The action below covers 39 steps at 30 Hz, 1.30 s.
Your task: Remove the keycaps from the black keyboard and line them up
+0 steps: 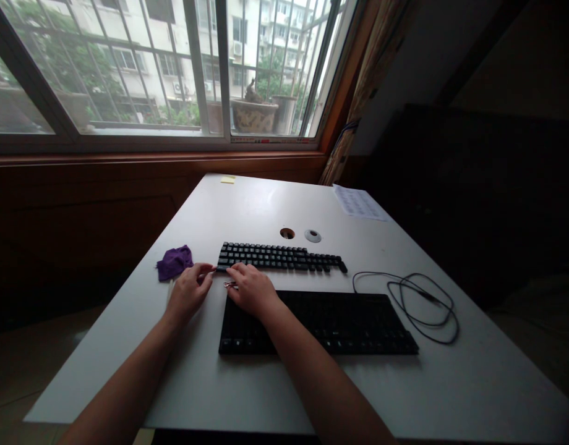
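Observation:
My left hand (192, 290) has its fingers bent together, the tips at the left end of the front row of loose black keycaps (266, 256), touching a keycap (222, 269) there. My right hand (252, 287) is closed round a small metal wire tool that looks like a keycap puller (229, 284); only its end sticks out to the left. The right fingertips also rest by the same keycap. Under my right wrist lies a black keyboard (340, 321), with a few keycaps visible along its front edge; its dark upper surface is hard to make out.
A crumpled purple cloth (174, 262) lies left of the keycaps. A coiled black cable (423, 303) spreads at right. Behind are a cable hole (287, 233), its round cover (313, 236), a printed sheet (359, 203) and a yellow sticky note (227, 180) on the white table (192, 383).

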Motion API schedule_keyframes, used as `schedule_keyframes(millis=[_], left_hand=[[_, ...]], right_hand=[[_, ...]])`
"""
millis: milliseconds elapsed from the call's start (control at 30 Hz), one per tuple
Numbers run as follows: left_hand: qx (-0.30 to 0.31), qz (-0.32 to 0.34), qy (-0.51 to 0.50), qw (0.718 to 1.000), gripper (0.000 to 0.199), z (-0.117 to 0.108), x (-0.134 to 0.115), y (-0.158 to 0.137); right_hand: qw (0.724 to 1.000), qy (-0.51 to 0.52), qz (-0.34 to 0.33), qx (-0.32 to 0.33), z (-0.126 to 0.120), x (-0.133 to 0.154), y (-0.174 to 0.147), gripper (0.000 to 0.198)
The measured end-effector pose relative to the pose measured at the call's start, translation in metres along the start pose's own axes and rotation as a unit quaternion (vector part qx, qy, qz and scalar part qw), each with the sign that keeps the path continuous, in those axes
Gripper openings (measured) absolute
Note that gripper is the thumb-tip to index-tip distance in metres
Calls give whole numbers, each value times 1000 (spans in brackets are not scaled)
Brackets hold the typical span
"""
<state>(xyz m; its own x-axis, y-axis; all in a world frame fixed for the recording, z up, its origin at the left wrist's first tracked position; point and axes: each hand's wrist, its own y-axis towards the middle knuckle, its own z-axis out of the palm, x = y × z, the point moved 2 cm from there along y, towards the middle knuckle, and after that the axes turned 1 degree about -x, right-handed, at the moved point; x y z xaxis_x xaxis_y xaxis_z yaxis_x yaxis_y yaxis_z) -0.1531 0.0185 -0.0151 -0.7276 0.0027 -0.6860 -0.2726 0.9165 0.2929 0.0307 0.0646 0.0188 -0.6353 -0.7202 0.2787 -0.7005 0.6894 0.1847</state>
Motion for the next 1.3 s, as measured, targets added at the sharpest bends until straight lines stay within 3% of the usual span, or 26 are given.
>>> schedule_keyframes(millis=[433,1000,1200,1300], left_hand=[[6,-9,-16,1000,27,-2,-3,-1],[-3,-14,-9,1000,27,-3,-2,-1],[-38,13,-19,999,23,-5,-4,-1],[-41,35,-19,998,20,-7,-8,-1]], right_hand=[[1000,0,0,4,0,0,0,42],[999,34,-4,-40,-3,-3,-1,41],[988,103,-10,-119,-24,-6,-2,28],[980,137,-5,-142,-46,-5,-7,31]])
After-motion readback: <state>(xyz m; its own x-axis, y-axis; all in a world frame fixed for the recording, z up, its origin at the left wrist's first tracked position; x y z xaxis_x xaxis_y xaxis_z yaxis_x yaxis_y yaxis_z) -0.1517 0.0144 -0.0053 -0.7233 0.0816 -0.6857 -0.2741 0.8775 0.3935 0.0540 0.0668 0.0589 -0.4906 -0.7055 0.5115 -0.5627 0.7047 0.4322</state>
